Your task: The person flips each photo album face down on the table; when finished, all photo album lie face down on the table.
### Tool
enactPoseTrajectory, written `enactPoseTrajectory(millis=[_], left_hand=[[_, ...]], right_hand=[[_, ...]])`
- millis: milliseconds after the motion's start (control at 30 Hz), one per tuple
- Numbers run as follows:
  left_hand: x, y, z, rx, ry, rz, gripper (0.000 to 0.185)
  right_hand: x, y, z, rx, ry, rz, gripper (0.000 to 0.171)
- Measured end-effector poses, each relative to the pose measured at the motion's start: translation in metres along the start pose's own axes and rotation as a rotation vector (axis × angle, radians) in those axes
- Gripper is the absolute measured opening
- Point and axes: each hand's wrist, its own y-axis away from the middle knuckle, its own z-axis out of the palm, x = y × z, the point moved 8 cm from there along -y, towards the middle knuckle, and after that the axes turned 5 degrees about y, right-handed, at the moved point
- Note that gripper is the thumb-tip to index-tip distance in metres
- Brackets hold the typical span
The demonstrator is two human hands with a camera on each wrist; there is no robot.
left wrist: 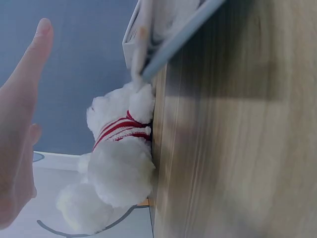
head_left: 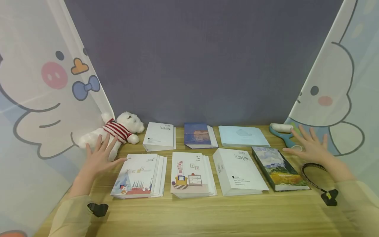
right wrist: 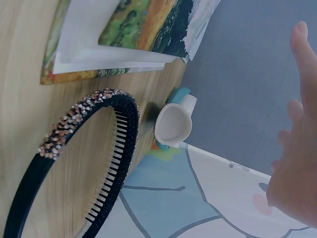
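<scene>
Both hands hover palm-down above the bench (head_left: 207, 214), fingers spread and straight, gripping nothing.

Left hand (head_left: 99, 158): at the left end, above the gap between the plush bear (head_left: 118, 130) and the near-left illustrated book (head_left: 139, 176). The bear, white with a red-striped jumper, lies on its side against the curtain (head_left: 44, 98) at the far-left corner. In the left wrist view the hand (left wrist: 20, 124) is clearly apart from the bear (left wrist: 119, 163), with air between them.

Right hand (head_left: 311, 146): at the right end, raised over the lint roller (head_left: 282, 130), which lies at the far-right corner with its teal handle pointing near. Just near of the hand, a black toothed headband (head_left: 314, 174) lies flat on the bench (studded along its top edge, per the right wrist view (right wrist: 94, 148)). The right wrist view shows the fingers (right wrist: 304, 64) extended and touching nothing.

Between the hands, seven books lie in two rows, covers up, none overlapping: three far, four near. The landscape-painting book (head_left: 278, 168) lies at the right end of the near row, close beside the headband.

Judgement: the hands are symmetric and well apart, one at each end, so this reads as a neutral pose and not a reach. The flat, spaced layout leaves each item separately reachable.
</scene>
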Motion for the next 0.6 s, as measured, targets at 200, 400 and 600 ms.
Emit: enactPoseTrajectory(millis=[200, 400, 600], left_hand=[[0.002, -0.003, 0.000, -0.013, 0.013, -0.011, 0.097], [0.005, -0.006, 0.001, -0.035, 0.020, -0.021, 0.096], [0.011, -0.012, 0.000, -0.050, 0.054, 0.015, 0.092]], right_hand=[[0.001, -0.002, 0.001, -0.013, -0.015, 0.010, 0.094], [0.002, -0.002, 0.004, -0.033, -0.023, 0.020, 0.093], [0.001, -0.005, 0.001, -0.047, -0.045, 0.004, 0.091]])
